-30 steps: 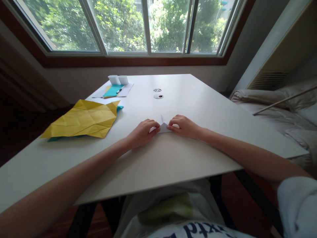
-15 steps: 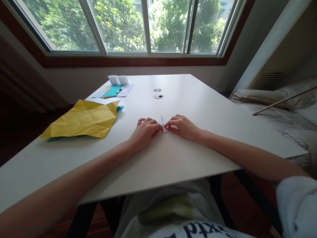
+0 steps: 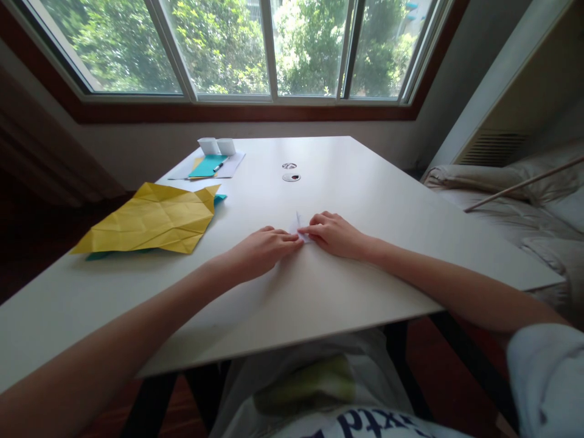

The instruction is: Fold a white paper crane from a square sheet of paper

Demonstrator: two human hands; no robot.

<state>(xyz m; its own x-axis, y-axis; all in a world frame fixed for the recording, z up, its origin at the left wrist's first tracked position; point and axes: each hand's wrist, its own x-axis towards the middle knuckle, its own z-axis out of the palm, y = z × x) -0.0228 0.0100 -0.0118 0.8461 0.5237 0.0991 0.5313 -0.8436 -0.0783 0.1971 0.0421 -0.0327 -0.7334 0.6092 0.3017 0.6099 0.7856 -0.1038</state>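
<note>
At the bottom of the frame my lap shows below the near edge of the white rectangular table [image 3: 319,292], with my two bare forearms running up from the lower corners toward the middle. My left hand [image 3: 262,248] lies palm down on the tabletop just left of centre, its fingers stretched flat and pointing right, their tips on the near edge of the small folded piece of white paper [image 3: 298,228]. My right hand [image 3: 335,233] sits just right of centre, fingers curled and pressed down on the same paper, so the two sets of fingertips meet or nearly meet over it. Neither hand grips anything; both press flat. The paper is mostly covered by my fingers (only a thin upright point of it sticks up between the hands), so I cannot tell its folded shape for sure.

Farther up and to the left lies a large creased yellow sheet of paper [image 3: 152,219], spread over a teal sheet [image 3: 221,199] whose corner peeps out at its right edge. Above centre are two small round fittings in the tabletop [image 3: 291,177]. Toward the far left corner of the table lie a flat teal card [image 3: 207,165] on white sheets, with a pen [image 3: 218,165] across it and two small white cups [image 3: 218,146] behind. Along the top of the frame runs a wide window [image 3: 269,48] with green trees outside.
</note>
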